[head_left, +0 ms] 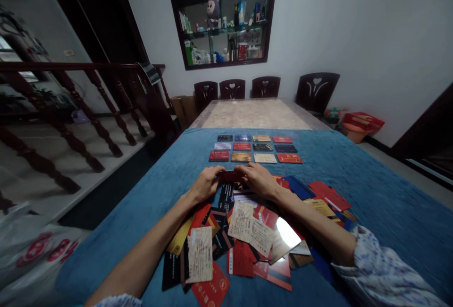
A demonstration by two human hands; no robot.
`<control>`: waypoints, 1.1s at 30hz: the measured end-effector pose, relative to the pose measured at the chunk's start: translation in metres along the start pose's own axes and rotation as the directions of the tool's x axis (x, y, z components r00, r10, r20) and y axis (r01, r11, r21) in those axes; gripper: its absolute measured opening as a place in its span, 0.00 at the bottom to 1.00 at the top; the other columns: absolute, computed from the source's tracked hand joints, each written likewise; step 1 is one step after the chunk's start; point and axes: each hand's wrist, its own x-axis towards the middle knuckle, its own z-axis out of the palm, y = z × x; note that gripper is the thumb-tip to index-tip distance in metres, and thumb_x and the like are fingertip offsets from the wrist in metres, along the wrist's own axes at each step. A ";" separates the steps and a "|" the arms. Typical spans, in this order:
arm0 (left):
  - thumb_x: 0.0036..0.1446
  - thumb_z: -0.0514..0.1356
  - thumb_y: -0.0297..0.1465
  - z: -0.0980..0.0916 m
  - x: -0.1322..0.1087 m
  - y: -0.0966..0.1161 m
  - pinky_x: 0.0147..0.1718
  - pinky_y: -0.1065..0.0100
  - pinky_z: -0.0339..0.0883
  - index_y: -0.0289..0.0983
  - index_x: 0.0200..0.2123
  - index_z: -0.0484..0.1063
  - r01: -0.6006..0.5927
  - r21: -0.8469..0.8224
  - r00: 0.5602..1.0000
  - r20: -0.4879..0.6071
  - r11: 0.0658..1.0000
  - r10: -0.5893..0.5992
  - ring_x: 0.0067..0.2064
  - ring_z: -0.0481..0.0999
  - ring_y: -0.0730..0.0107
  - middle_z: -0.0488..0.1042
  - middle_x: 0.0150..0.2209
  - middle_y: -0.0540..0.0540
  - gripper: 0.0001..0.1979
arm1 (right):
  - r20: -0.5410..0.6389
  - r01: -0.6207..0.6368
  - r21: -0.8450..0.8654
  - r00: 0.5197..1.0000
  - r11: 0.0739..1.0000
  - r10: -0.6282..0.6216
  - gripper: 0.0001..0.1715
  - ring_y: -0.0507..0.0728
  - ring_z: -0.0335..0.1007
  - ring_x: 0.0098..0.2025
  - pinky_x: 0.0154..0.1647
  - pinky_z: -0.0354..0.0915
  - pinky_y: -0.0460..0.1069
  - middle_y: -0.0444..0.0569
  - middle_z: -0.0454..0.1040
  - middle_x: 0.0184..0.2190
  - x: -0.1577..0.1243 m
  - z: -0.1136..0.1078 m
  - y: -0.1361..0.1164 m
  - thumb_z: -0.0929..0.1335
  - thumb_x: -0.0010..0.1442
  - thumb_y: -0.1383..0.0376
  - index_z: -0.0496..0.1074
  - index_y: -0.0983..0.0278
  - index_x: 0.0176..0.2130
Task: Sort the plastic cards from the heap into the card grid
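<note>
Between my two hands is a dark red card, tilted up, its ends pinched by the fingers. My left hand grips its left end and my right hand its right end. Just beyond lie neat rows of cards on the blue cloth, among them a red card, a gold card and a cream card. Below my hands spreads a loose heap of overlapping cards, with a cream patterned card, a red card and a shiny card on top.
A blue cloth covers the near part of the table; its far part is a bare stone-patterned top. Dark chairs stand along the far end. A wooden railing runs at left, above a white plastic bag.
</note>
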 end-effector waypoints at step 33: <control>0.55 0.57 0.22 0.003 0.004 0.008 0.52 0.55 0.65 0.37 0.58 0.62 0.042 -0.034 0.999 0.013 0.999 -0.042 0.52 0.75 0.58 0.74 0.52 0.39 0.26 | 0.054 -0.052 -0.010 0.997 0.999 0.052 0.30 0.61 0.68 0.51 0.49 0.60 0.54 0.57 0.74 0.48 0.001 -0.004 -0.004 0.67 0.61 0.68 0.61 0.64 0.61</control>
